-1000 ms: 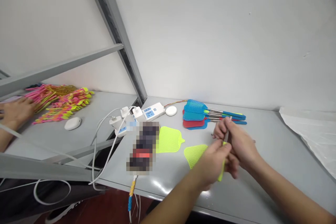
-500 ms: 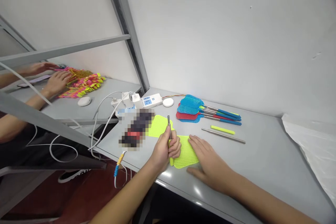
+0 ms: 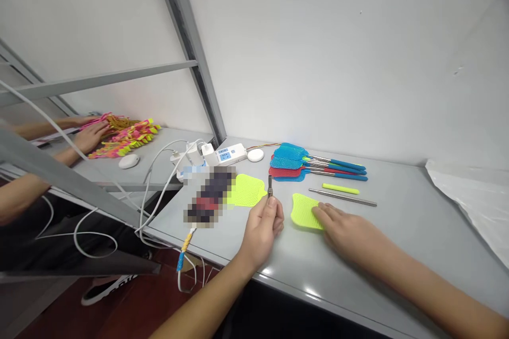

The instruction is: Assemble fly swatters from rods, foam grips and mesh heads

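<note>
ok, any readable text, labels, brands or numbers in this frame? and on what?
None can be read.
Power strip: blue patches only, any marking too small to read.
Blurred-out object beside the yellow mesh head: pixelated, nothing legible.
Metal rod in the left hand: no print visible.
Finished swatters, white plastic sheet: no lettering visible.
</note>
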### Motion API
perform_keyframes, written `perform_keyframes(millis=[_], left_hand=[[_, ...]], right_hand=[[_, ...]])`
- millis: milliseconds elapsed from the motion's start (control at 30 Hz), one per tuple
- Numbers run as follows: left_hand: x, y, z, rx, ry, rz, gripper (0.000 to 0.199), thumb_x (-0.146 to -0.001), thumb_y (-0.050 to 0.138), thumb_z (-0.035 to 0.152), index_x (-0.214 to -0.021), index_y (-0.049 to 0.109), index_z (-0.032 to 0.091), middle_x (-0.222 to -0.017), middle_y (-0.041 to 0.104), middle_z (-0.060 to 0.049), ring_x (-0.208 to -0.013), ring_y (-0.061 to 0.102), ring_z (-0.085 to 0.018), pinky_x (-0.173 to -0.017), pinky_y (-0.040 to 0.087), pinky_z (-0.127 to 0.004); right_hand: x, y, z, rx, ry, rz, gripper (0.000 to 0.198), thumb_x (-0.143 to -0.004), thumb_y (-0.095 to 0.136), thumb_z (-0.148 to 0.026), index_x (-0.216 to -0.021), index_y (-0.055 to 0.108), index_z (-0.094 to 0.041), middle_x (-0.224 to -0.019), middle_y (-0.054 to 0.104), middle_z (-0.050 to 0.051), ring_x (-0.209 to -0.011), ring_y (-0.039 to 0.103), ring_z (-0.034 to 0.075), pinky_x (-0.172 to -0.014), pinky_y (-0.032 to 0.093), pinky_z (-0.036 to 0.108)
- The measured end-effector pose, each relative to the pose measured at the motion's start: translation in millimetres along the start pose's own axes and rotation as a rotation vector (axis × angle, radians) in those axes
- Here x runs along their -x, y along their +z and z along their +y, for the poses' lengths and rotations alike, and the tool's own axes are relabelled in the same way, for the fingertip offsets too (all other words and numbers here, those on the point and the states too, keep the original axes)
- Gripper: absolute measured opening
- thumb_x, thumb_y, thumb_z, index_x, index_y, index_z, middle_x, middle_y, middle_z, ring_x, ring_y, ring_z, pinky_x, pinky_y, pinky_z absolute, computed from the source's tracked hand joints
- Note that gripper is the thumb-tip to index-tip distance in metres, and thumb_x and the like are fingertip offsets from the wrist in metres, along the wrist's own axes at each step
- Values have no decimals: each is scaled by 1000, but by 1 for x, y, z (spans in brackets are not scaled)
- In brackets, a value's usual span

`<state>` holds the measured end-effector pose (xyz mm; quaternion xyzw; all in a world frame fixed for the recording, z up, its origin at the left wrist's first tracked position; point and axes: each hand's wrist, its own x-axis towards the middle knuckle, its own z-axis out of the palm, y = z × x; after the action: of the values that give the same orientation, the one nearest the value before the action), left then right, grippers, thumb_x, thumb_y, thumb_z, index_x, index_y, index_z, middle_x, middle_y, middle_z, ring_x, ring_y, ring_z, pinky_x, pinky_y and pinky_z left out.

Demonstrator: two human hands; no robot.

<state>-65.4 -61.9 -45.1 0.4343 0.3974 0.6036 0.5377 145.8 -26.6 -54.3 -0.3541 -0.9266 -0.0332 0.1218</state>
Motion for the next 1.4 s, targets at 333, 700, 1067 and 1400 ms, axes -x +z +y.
perform_keyframes(millis=[333,700,1067,1400], left_hand=[[15,50,-24,287,-269,111,33,-92,42,55,-107,47,26,-65,35,8,-44,28,-4,-47,30,-21],[27,44,-18,40,-400,-273,35,-96,39,45,-121,46,21,-63,35,7,-47,25,-6,-45,19,-22],[26,47,-14,22,-354,-274,36,-97,38,44,-124,46,22,-63,36,8,-43,25,-5,-46,31,-22],[28,43,-14,42,-348,-349,34,-96,39,45,-116,50,20,-59,32,9,-41,21,-4,-49,33,-22]], right_hand=[[-30,-61,16,-1512,713,492,36,-78,68,-48,-65,47,-22,-54,32,-7,-46,26,8,-42,23,23],[-35,-11,-4,-1838,741,454,25,-83,64,-43,-86,56,-20,-63,60,-3,-44,43,5,-47,38,19],[-33,-13,-1,-1883,593,396,22,-87,59,-39,-82,51,-19,-60,49,-5,-47,42,8,-46,38,22],[-24,-29,33,-1655,291,86,25,-90,54,-42,-81,52,-19,-55,44,-6,-49,37,9,-50,38,25]])
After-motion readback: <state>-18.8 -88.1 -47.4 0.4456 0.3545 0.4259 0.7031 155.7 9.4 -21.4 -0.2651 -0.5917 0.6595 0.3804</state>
